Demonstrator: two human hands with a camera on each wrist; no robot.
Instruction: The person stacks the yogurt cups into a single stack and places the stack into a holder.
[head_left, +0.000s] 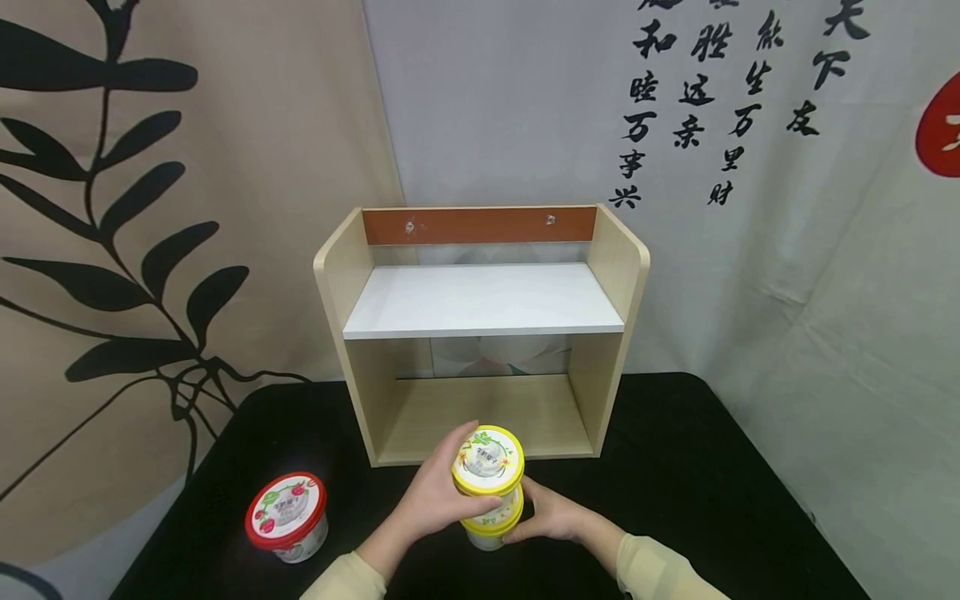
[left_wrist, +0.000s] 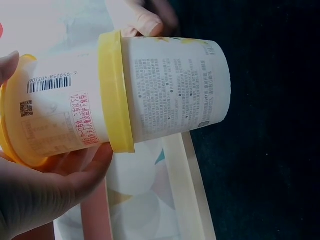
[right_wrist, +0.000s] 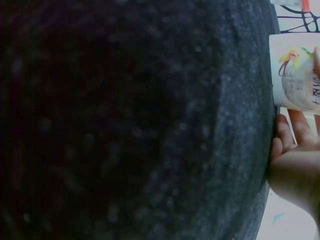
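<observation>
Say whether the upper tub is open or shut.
Shut: the upper tub has its yellow lid on, printed top facing up in the head view, as the left hand grips it.

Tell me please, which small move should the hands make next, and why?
Perhaps the left hand should gently loosen from the upper round white tub with yellow lid, because that tub appears seated on the lower round white tub with yellow lid, which the right hand holds.
</observation>
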